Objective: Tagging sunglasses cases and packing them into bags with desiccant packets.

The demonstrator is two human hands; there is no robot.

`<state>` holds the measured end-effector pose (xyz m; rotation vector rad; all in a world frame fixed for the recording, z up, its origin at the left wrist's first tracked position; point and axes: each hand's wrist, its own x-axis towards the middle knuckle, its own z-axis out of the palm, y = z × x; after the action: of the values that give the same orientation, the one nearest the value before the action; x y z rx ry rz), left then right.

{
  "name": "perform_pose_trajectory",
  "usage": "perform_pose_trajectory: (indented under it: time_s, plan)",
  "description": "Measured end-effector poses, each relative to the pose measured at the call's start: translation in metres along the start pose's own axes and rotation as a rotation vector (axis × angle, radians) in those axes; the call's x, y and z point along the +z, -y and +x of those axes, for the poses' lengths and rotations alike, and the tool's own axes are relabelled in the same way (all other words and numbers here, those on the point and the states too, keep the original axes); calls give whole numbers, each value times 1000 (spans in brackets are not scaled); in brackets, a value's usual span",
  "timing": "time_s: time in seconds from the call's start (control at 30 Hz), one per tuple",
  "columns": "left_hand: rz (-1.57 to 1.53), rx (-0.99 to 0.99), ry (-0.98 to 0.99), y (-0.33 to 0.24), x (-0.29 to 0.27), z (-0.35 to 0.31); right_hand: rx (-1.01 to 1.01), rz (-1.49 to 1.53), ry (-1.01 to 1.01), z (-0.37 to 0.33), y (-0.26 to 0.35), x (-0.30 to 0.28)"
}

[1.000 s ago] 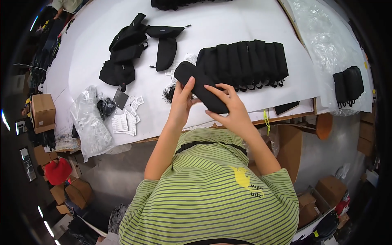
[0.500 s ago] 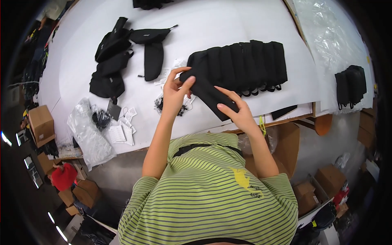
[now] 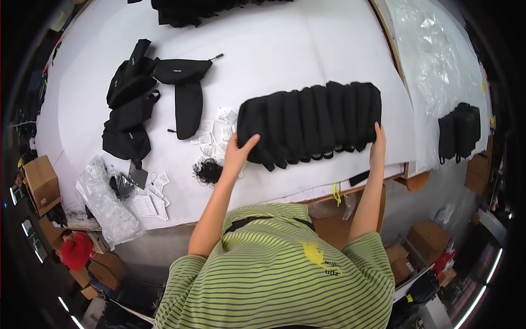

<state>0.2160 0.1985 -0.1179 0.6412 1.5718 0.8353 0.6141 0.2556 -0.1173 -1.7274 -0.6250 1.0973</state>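
Observation:
A row of black fabric pouches [image 3: 309,123], overlapping closely and showing small loops along the near edge, lies on the white table. My left hand [image 3: 241,152] is at the row's left end, its thumb over the end pouch and its fingers along the outer side. At the opposite end, my right hand [image 3: 378,148] rests with fingers stretched against the last pouch's side. White printed tags [image 3: 205,137] and a bundle of black strings [image 3: 207,171] lie just left of my left hand.
Several black waist bags [image 3: 131,90] lie at the left. Near them are a clear plastic bag [image 3: 104,203] and paper tags [image 3: 148,204]. More black goods [image 3: 186,12] sit at the far edge. Clear sheeting [image 3: 433,66] and two black pouches [image 3: 459,131] are at the right.
The single pouch that both hands held in front of the row is now at its left end. My right hand has moved right, to the row's other end. The view has shifted.

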Motion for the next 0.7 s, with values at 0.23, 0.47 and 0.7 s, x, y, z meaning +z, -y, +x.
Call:
perform_pose_trajectory:
  time_s: [0.23, 0.47, 0.7]
  plan:
    - [210, 212, -8, -27, 54, 4, 38, -28, 332, -40, 2, 26]
    - [29, 222, 3, -45, 67, 37, 194, 386, 286, -51, 10, 103]
    - [85, 413, -258, -124, 9, 123, 36, 463, 402, 10, 75, 226]
